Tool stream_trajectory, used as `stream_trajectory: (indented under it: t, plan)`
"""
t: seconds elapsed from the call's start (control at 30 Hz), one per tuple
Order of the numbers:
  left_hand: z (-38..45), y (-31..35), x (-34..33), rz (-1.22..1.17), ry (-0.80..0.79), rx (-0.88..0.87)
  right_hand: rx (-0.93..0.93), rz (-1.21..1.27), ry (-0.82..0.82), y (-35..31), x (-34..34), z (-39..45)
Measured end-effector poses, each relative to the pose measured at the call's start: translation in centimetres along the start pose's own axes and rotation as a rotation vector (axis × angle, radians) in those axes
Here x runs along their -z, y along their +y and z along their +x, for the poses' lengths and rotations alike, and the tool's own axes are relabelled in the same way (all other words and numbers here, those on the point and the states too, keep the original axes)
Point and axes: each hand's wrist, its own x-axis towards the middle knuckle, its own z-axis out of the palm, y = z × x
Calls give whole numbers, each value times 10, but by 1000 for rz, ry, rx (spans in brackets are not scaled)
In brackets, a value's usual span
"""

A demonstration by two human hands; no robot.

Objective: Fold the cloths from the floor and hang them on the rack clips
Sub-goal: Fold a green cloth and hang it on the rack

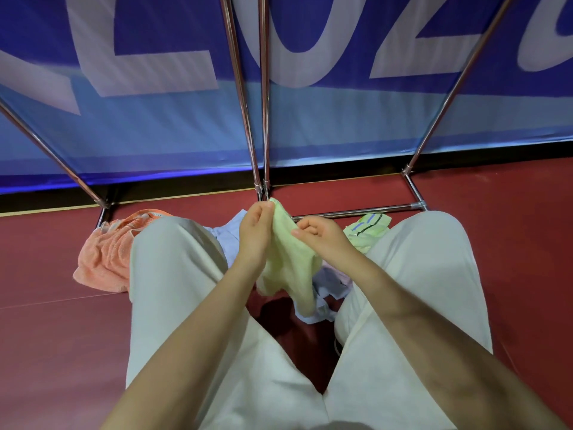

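Pale green cloth (pixel 290 262) is off the floor, held between both hands above the gap between the knees. Long axis runs roughly vertical: top corner pinched by left hand (pixel 255 226), the rest drooping down toward the floor (pixel 511 243). Right hand (pixel 319 234) pinches the edge just beside and slightly lower, fingers curled on the fabric. Hands sit close together, so only a short stretch of edge is taut; my read is they need to spread apart along that edge before any fold.

Under the hanging end: a light blue cloth (pixel 322 293) bunched on the floor, touching or nearly touching the green one's tail; can't tell which. Orange towel (pixel 105 259) left of the left knee, striped yellow-green cloth (pixel 369 231) by the right knee.

Rack poles (pixel 251 125) rise straight ahead, base bar (pixel 356 210) just beyond the hands. Clips not visible. Blue banner (pixel 155 125) behind the rack.
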Motion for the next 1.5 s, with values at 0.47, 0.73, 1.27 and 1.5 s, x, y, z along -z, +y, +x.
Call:
stream_trajectory:
  t: [0.47,0.73,1.27,1.5]
  plan:
    - [14,-3,75,-206,257,23,8,-235,-153,37,-39,-22]
    - [19,6,88,-212,322,-33,-14,-554,-333,49,-31,-29]
    - [22,14,117,-516,404,-41,-119,-729,-73,57,-2,-18]
    - [14,16,114,-337,355,-115,-200,-606,111,63,3,-11]
